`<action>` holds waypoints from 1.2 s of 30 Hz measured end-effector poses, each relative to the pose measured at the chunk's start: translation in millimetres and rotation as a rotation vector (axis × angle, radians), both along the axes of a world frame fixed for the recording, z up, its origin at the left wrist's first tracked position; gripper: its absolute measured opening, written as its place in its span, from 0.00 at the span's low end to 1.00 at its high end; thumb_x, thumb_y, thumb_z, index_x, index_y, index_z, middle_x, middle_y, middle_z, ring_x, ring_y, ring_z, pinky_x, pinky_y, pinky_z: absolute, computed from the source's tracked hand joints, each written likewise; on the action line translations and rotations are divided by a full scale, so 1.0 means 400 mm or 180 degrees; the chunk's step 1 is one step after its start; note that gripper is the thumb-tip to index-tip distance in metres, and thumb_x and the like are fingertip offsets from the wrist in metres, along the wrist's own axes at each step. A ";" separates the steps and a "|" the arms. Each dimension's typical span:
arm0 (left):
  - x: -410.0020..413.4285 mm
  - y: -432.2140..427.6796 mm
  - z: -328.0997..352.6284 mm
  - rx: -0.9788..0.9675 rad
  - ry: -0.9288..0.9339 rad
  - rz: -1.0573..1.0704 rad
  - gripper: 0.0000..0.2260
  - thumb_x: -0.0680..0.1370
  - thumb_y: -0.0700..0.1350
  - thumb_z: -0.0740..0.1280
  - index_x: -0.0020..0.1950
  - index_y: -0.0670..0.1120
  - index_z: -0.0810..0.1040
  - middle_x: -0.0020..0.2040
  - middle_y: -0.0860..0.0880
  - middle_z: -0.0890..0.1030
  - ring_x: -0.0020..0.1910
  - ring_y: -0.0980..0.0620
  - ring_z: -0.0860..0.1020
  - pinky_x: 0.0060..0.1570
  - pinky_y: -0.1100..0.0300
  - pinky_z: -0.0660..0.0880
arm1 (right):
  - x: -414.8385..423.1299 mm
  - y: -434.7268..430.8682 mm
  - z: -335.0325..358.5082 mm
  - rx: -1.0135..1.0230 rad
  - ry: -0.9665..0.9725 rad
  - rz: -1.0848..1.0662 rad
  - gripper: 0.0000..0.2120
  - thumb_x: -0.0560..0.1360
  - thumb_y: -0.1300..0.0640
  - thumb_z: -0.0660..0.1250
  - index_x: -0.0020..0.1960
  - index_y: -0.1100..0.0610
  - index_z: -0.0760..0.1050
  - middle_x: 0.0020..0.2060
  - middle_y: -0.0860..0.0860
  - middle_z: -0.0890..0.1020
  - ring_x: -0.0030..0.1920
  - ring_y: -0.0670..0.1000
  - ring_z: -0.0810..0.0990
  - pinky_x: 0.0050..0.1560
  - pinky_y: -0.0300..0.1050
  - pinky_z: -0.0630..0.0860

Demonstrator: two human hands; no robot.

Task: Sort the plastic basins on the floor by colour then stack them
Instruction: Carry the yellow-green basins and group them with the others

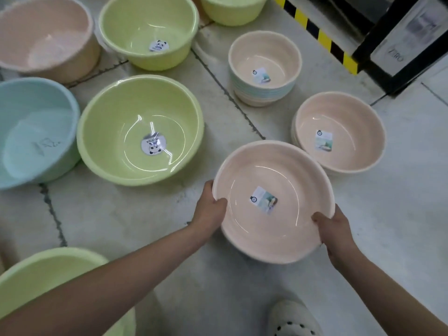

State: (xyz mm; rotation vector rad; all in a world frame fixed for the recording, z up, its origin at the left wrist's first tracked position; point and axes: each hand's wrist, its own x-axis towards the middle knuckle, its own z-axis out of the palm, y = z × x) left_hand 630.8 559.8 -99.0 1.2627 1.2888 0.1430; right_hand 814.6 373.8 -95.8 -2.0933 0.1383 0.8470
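Observation:
I hold a pale pink basin (286, 170) with a label inside, just above the floor in the middle. My left hand (211, 209) grips its left rim and my right hand (334, 229) grips its near right rim. Right behind it sits a stack of pink basins (339, 112). A smaller stack topped by a pink basin (264, 54) stands farther back. Green basins lie at centre left (109, 132), at the back (135, 23), at the top edge (232, 8) and at the near left (36, 275). A blue basin (31, 122) and a large pink basin (48, 32) sit on the left.
The floor (400, 214) is pale tile with dark cracked joints. A yellow and black striped edge (320, 37) and a dark frame (378, 59) stand at the back right. My white perforated shoe (293, 321) shows at the bottom.

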 end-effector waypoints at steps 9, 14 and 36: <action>-0.095 0.128 0.169 -0.0686 0.0024 -0.1073 0.08 0.80 0.50 0.63 0.54 0.45 0.71 0.46 0.45 0.74 0.45 0.47 0.73 0.38 0.58 0.73 | -0.062 0.106 0.192 -0.0243 -0.1774 0.0368 0.28 0.74 0.53 0.66 0.74 0.51 0.65 0.70 0.52 0.73 0.69 0.57 0.71 0.68 0.53 0.68; -0.336 0.249 0.384 0.0236 -0.0044 -0.0346 0.06 0.81 0.47 0.64 0.54 0.47 0.74 0.55 0.45 0.80 0.52 0.47 0.82 0.53 0.54 0.79 | -0.298 0.346 0.366 0.0703 -0.1748 0.1938 0.20 0.76 0.52 0.66 0.68 0.47 0.72 0.60 0.42 0.76 0.61 0.46 0.76 0.63 0.44 0.69; -1.164 -0.252 0.052 -0.0273 0.0398 0.3142 0.24 0.61 0.37 0.66 0.57 0.46 0.78 0.51 0.42 0.84 0.50 0.39 0.83 0.52 0.39 0.79 | -0.850 0.366 0.030 0.0016 -0.0382 0.4612 0.29 0.76 0.64 0.65 0.73 0.52 0.60 0.49 0.48 0.78 0.44 0.48 0.78 0.34 0.43 0.73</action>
